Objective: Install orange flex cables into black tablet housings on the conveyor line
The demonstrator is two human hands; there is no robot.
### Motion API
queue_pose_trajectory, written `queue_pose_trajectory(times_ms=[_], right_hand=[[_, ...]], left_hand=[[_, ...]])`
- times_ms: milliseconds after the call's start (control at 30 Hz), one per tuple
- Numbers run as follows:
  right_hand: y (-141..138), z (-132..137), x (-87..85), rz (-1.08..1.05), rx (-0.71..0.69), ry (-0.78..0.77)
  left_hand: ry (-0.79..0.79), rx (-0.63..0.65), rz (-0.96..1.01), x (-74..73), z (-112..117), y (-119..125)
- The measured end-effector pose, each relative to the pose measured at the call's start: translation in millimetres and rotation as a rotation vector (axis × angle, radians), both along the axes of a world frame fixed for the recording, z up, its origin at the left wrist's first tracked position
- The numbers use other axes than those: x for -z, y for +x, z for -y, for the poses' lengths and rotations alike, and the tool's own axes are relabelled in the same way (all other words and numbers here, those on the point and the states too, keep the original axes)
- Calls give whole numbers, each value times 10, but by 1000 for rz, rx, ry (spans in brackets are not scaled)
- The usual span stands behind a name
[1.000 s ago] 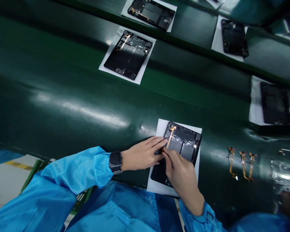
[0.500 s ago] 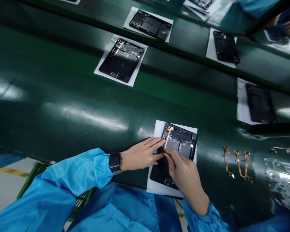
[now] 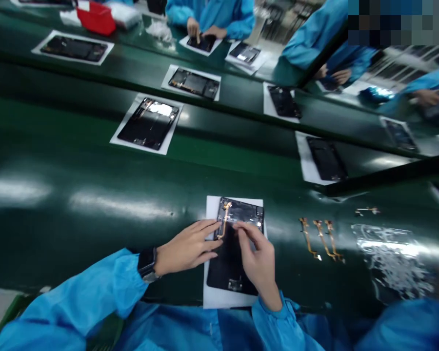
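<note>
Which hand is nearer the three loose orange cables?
Right: the right hand is over the device, left of the cables; the left hand is farther left, at the device's edge.

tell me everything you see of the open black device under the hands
The open black device is a flat rectangle, smooth in its near part, with shinier parts toward its far end. An orange ribbon cable runs along its left side; a white square sits near the far right corner. It lies flat on a white sheet on the green bench. The left hand has fingers at its left edge; the right hand has fingertips over its far half, contact unclear.
</note>
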State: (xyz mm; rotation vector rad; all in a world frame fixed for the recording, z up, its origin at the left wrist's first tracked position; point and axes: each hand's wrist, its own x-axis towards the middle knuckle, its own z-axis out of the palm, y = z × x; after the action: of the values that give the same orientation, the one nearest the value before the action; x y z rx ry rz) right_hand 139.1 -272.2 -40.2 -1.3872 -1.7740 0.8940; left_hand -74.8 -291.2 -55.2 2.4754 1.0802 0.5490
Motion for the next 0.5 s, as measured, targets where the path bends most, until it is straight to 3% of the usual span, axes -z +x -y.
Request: queue_pose_trajectory(times_ms=[67,167,233,300,400,500], right_hand=[[193,-123,2,-281,180,-112],[622,-344,19,-420,224,-206],[982,-505,60,-228,223,-180],[1351,-672,121,126,287,-59],[1794,-899,219,274,371,32],[2009,-1048,300,323,370,54]], left_hand=[[-14,-67,38,-36,-137,21],[34,-163,1,-69,-487,169],[38,-219,-88,-73,-761,315],[-26,-266,-184,-64,-1011,450],[-125,-284,-265,-48,-1265,559],[-173,-275,-303,-67,-1344,543]])
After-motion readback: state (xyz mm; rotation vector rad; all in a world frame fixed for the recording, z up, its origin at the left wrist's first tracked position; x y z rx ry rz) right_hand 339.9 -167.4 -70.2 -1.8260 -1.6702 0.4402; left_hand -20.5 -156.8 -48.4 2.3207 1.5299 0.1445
